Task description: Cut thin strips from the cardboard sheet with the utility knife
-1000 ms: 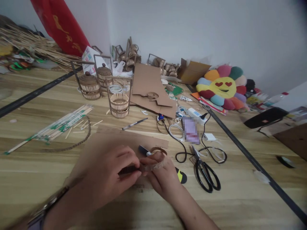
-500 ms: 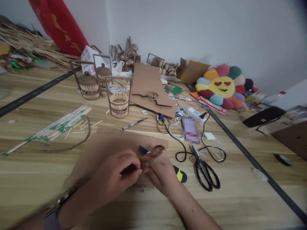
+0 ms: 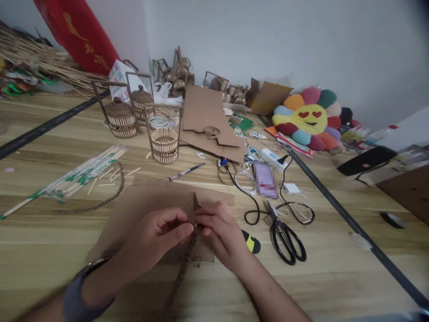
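A narrow brown cardboard strip (image 3: 183,266) is pinched between both hands above a cardboard sheet (image 3: 127,223). Its upper end stands up past the fingers, and a rough, ridged length trails down toward me. My left hand (image 3: 161,232), with a band on its wrist, grips the strip between thumb and forefinger. Close against it, my right hand (image 3: 223,232) holds the same strip from the other side; its fingertips are partly hidden. Beneath the right hand lies a black and yellow handle (image 3: 251,242), mostly covered. Black-handled scissors (image 3: 284,237) rest to the right.
A small slatted bucket (image 3: 164,145) with a tall handle stands ahead, near lidded buckets (image 3: 120,118). Packaged sticks (image 3: 83,174) and a curved brown strip (image 3: 110,199) lie left. A pen (image 3: 187,171), phone (image 3: 265,180), cables and a flower cushion (image 3: 308,118) are beyond.
My hands have turned the strip: its end now points up and its length hangs toward me, where before a curled part showed above my right hand. The view has shifted slightly.
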The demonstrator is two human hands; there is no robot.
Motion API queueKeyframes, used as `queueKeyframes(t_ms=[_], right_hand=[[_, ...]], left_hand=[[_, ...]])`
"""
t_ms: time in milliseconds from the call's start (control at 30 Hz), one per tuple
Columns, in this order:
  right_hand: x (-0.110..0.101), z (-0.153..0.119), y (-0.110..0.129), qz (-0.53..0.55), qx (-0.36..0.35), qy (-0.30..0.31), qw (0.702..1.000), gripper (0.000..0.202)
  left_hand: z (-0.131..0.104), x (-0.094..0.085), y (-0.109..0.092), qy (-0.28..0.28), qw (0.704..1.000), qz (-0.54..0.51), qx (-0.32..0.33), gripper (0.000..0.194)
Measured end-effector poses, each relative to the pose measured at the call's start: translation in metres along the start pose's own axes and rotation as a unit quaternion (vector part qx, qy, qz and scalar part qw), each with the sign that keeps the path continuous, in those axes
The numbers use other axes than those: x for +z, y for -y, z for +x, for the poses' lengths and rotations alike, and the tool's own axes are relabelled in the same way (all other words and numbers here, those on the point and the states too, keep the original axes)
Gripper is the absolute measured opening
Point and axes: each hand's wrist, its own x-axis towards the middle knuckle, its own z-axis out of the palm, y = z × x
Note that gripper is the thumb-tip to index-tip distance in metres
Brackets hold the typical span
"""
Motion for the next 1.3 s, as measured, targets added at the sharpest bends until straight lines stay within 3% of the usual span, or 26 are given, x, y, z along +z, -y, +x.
queueKeyframes(t_ms=[133,300,500,733,1033,1300], right_hand=[[-0.003,-0.003,0.008,-0.032,0.056,-0.074,0.995,0.019],[0.0,-0.004,0.017,-0.042,0.051,-0.06,0.996,0.009],[0.007,-0.004,0.01,-0.075,0.083,-0.02,0.994,0.003],[0.014,-0.007,0.009,-0.112,0.076,-0.029,0.99,0.006],[0.02,-0.009,0.014,-0.165,0.087,-0.027,0.982,0.01],[0.022,-0.011,0.016,-0.189,0.109,-0.021,0.976,0.01]], left_hand=[[0.0,0.005,0.005,-0.104,0.994,0.02,-0.024,0.029],[0.0,0.011,0.015,-0.16,0.986,0.039,-0.018,0.028],[0.002,0.02,0.018,-0.144,0.981,-0.102,-0.077,0.033],[0.002,0.025,0.025,-0.098,0.94,-0.29,-0.15,0.032],[0.004,0.028,0.025,-0.106,0.916,-0.339,-0.189,0.03],[0.002,0.033,0.04,-0.108,0.935,-0.295,-0.168,0.032]])
